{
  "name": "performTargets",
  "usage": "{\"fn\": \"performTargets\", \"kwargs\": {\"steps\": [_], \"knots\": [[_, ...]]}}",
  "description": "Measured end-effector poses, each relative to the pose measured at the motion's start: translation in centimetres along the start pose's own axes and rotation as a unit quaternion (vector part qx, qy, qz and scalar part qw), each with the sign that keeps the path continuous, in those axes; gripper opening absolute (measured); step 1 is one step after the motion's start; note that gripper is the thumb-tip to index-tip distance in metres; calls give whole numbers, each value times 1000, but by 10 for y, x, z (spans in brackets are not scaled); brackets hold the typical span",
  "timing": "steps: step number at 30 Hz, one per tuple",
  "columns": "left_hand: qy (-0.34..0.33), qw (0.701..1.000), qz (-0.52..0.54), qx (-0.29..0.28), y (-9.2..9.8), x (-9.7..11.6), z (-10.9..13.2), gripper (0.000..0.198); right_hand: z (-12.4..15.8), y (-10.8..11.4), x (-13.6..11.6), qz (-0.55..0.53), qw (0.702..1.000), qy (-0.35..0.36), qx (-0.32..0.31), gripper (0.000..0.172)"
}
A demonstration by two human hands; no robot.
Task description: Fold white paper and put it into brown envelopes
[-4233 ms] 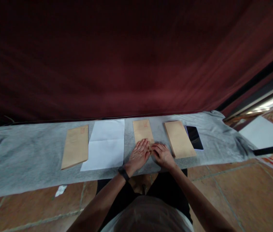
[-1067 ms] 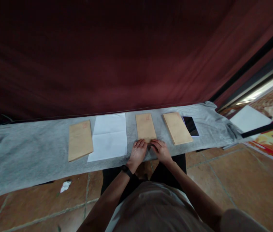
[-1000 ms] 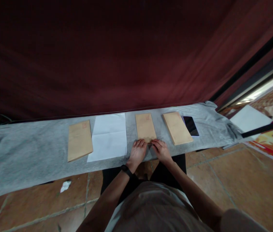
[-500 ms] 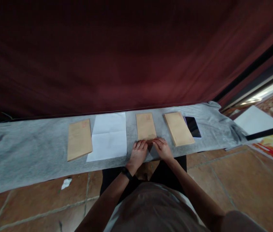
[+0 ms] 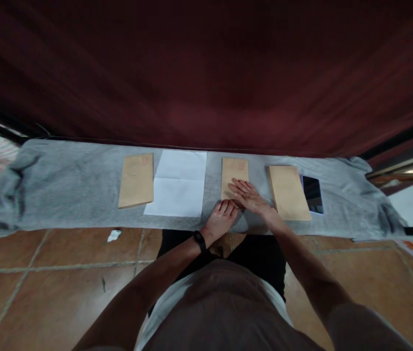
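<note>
A brown paper envelope [image 5: 234, 168] with a small red printed mark lies in front of me, its lower edge under my hands. My left hand [image 5: 221, 219], wearing a black wristband, has its fingers bent together over that near edge and grips it. Flat across the envelope's lower part rests my right hand [image 5: 252, 197], fingers stretched out. Left of it is a creased white sheet of paper [image 5: 181, 190], partly beneath another stack of brown envelopes [image 5: 136, 180]. On the right lies a thicker stack of envelopes [image 5: 289, 192].
A dark-screened phone [image 5: 312, 194] sits beside the right stack. Everything lies on a narrow surface covered with grey cloth [image 5: 70, 195], against a dark red curtain [image 5: 199, 97]. A scrap of white paper [image 5: 114, 235] is on the tiled floor [image 5: 82, 287].
My right hand has moved from pinching the envelope's near edge to lying flat on its lower part. My left hand stays at the edge. The camera view has shifted.
</note>
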State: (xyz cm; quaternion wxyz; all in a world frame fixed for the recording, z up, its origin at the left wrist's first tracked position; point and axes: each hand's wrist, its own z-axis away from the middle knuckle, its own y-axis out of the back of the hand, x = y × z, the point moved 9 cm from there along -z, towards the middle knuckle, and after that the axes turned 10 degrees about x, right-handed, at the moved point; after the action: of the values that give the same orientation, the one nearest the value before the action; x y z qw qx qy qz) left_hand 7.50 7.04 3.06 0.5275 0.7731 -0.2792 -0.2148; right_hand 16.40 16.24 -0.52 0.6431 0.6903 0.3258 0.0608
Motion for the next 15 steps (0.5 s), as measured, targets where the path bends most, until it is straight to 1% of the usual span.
{"fn": "performTargets", "kwargs": {"steps": [4, 9, 12, 15], "knots": [[4, 1000, -2, -16, -1, 0, 0, 25, -22, 1, 14, 47, 998, -8, 38, 54], [3, 1000, -11, -10, -1, 1, -1, 26, -45, 5, 24, 65, 994, -36, 85, 57], [8, 1000, -9, -7, -1, 0, 0, 25, -52, 6, 26, 72, 990, -55, 105, 58], [13, 1000, -4, -3, -1, -2, 0, 25, -51, 6, 23, 78, 987, -66, 120, 61]]}}
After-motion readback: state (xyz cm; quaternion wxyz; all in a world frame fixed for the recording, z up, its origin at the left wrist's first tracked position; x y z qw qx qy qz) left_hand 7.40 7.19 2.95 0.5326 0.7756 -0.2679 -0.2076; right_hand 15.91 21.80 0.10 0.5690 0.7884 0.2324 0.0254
